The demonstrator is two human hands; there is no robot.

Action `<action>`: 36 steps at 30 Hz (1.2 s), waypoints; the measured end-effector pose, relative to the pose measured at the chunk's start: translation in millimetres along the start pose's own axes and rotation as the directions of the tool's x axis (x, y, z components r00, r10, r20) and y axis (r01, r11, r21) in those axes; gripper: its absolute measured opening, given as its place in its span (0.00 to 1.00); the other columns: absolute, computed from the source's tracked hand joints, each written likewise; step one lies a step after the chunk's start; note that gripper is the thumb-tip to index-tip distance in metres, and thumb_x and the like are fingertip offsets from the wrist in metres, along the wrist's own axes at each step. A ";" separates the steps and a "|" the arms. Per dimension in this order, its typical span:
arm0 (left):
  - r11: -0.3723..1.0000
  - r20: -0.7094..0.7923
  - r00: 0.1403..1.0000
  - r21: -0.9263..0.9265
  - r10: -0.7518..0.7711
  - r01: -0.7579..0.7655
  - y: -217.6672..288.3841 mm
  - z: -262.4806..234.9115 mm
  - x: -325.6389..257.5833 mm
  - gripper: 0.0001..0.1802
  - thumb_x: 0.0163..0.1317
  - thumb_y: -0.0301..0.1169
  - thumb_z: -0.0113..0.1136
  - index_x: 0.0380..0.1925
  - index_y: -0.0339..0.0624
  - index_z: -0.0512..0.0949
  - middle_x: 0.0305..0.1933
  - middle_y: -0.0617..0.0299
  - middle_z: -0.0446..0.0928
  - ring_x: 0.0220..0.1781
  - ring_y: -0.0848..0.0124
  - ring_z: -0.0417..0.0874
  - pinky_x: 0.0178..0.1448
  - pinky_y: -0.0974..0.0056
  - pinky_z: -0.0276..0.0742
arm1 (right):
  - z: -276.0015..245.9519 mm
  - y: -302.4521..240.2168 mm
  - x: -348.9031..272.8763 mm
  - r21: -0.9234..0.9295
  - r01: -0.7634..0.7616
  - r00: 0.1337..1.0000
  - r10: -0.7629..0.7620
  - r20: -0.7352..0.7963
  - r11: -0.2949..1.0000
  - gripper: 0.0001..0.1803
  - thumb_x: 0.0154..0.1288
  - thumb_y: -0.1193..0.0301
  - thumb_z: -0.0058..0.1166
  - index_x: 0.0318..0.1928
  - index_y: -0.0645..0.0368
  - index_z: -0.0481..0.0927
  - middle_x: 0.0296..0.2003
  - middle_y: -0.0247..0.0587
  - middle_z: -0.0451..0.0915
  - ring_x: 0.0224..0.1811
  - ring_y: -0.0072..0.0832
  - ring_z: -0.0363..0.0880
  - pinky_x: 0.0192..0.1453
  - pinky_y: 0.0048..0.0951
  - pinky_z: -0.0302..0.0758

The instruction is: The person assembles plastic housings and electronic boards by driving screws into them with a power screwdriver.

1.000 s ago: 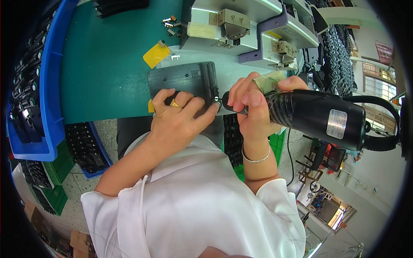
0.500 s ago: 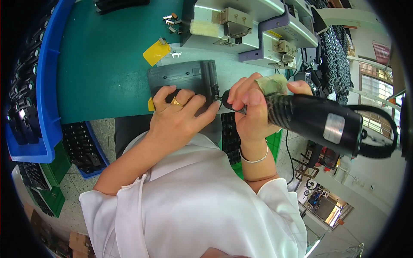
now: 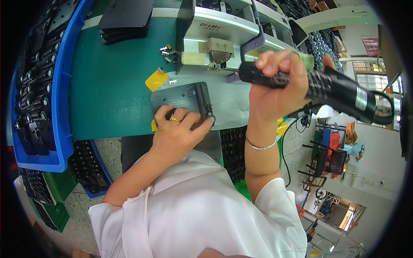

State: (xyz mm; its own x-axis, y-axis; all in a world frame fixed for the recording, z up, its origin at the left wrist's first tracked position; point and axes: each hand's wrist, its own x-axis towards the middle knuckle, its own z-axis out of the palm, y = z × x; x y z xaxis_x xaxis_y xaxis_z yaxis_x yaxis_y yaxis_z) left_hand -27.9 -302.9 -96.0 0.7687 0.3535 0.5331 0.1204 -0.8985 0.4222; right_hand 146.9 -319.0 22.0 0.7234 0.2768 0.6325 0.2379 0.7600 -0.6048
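Note:
On the bench's near edge lies a black plastic panel (image 3: 176, 97), with a raised strip along its right side. My left hand (image 3: 176, 131) grips its near part with bent fingers, the index finger reaching its right edge by a small round part. In my right hand (image 3: 282, 88) is a black electric screwdriver (image 3: 344, 92), held well above the bench with fingers wrapped round it. Its front end points left, at the metal outlet block (image 3: 220, 50) of a grey screw feeder (image 3: 211, 30); whether the bit touches is hard to tell.
Small switches (image 3: 167, 52) and a yellow tape piece (image 3: 156, 80) lie beyond the panel. Flat black panels (image 3: 127, 21) are stacked at the far left. A blue crate (image 3: 64, 129) of black parts borders the left side. A second feeder stands at the right.
My right hand has lifted the screwdriver up and away from the panel's right edge toward the feeder. My left hand stays on the panel. The whole view has shifted.

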 end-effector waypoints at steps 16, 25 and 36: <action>1.000 0.010 1.000 0.011 -0.008 0.008 -1.6 -0.5 0.7 0.18 0.43 0.37 0.74 0.38 0.63 0.83 0.33 0.76 0.73 0.41 0.75 0.73 0.62 0.53 0.51 | -4.0 34.5 6.7 -0.077 -0.043 0.973 0.059 0.222 0.996 0.31 0.61 0.83 0.52 0.62 0.61 0.54 0.17 0.37 0.73 0.17 0.24 0.73 0.25 0.29 0.78; 0.998 0.050 0.997 -0.029 -0.050 0.052 3.4 -3.7 3.0 0.19 0.43 0.37 0.74 0.39 0.61 0.83 0.33 0.75 0.73 0.41 0.74 0.73 0.61 0.52 0.53 | 10.4 46.2 27.0 0.018 0.002 0.870 -0.010 0.494 1.000 0.33 0.58 0.85 0.53 0.62 0.63 0.55 0.22 0.35 0.71 0.19 0.21 0.71 0.25 0.25 0.74; 0.996 0.097 0.993 -0.035 -0.074 0.078 2.3 -6.5 4.6 0.18 0.46 0.36 0.72 0.40 0.60 0.83 0.36 0.73 0.73 0.43 0.71 0.73 0.61 0.52 0.54 | -31.6 -24.5 -26.9 -0.170 -0.290 0.901 0.329 0.283 0.942 0.32 0.64 0.78 0.49 0.66 0.47 0.53 0.16 0.35 0.65 0.14 0.24 0.65 0.18 0.30 0.68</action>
State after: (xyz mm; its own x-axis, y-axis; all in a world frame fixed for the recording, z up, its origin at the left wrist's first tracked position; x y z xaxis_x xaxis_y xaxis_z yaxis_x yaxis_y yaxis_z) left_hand -28.2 -301.6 -87.8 0.8147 0.3925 0.4268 0.1578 -0.8583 0.4882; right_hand 142.1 -363.6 4.5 0.5468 0.6657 0.5078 0.1244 0.5352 -0.8355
